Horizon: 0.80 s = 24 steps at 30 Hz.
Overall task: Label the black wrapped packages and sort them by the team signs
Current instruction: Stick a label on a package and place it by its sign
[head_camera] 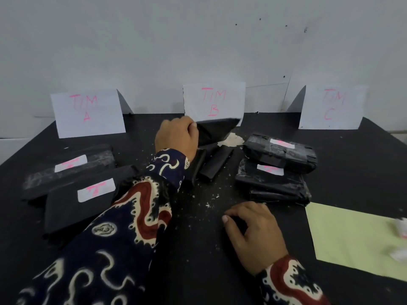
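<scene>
Item in hand: black wrapped package, held tilted at the far centre of the table, directly in front of the TIM B sign; its near edge meets a loose cluster of black packages below it. No label shows on its visible face.
Left hand: fingers curled round the package's left end, gripping it.
Right hand: resting near centre on the table, fingers loosely curled, apparently holding nothing; the palm side is hidden.
Left group: two labelled packages, white tags with pink marks, near the TIM A sign.
Right group: two labelled packages, stacked, near the TIM C sign.
Also present: green sheet at near right with small white scraps on it, possibly spare labels; white crumbs on the table.
Step, as judged: sorting, placing this package at Team B. Next move calls for lowering it flat before the sign, then letting go.
</scene>
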### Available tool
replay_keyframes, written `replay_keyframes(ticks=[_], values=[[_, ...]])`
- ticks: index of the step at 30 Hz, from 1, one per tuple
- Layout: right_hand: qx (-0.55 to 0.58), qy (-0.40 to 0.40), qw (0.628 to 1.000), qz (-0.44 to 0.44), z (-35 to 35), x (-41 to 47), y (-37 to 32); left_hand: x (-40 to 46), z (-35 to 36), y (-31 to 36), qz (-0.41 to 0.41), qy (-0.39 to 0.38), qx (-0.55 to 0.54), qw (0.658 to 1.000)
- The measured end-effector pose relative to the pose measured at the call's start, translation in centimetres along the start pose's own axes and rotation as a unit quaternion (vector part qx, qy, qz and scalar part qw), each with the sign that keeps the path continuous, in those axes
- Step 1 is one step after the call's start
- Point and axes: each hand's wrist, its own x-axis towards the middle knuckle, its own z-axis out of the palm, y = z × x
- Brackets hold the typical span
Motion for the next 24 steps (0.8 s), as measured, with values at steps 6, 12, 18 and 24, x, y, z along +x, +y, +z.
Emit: replay_keyframes(ticks=[6,12,18,24], values=[[0.022,0.023,0.999,0.005,-0.2,-0.2,-0.3,-1.1,-5.3,1.5,0.018,0.007,-0.187,0.982],[0.186,0.073,0.975,0.1,-0.9,-0.3,-0.8,-5.7,-8.7,1.6,-0.049,-0.089,-0.308,0.946],[0.413,0.068,0.891,0.176,-3.3,0.1,-1.2,-10.1,-8.2,1.4,-0.142,-0.185,-0.42,0.877],[0.141,0.067,0.965,0.213,-3.6,-1.0,-0.8,-13.5,-5.6,0.2,-0.014,-0.149,-0.101,0.984]])
